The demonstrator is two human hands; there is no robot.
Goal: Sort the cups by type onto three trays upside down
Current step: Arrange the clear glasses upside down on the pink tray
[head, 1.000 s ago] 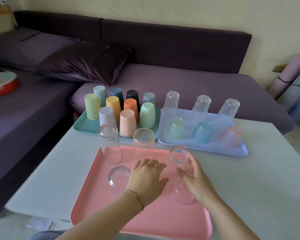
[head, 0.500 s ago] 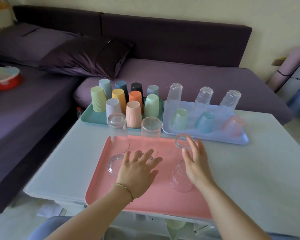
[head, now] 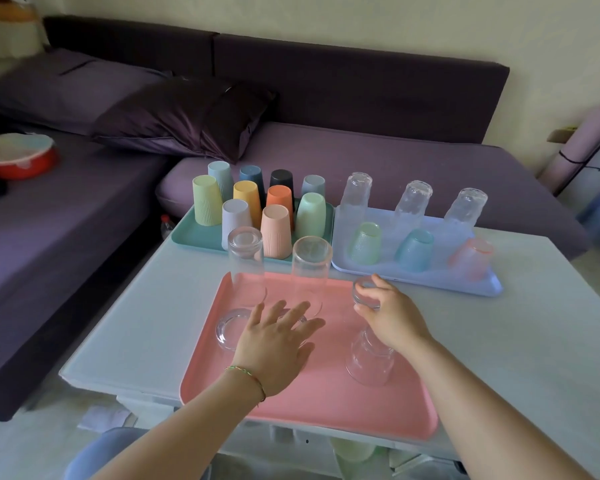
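Note:
The pink tray (head: 326,396) holds clear glasses upside down: two tall ones (head: 246,268) (head: 310,271) at the back, a short one (head: 227,329) at front left, another (head: 371,365) at front right. My right hand (head: 394,318) grips the upturned base of a clear glass (head: 362,293) at the tray's back right. My left hand (head: 274,348) hovers with fingers spread over the tray's middle, partly hiding a glass beneath it. The teal tray (head: 184,237) carries several coloured plastic cups upside down. The blue tray (head: 430,284) carries textured clear and tinted glasses upside down.
The trays sit on a white table (head: 516,341) in front of a purple sofa (head: 395,161) with a dark cushion (head: 187,116). A red bowl (head: 18,157) lies on the sofa at the left. Rolled mats (head: 582,150) stand at the right.
My right hand's fingers have curled round the top of the back right glass, which they only touched before. My left hand stays spread over the tray's middle.

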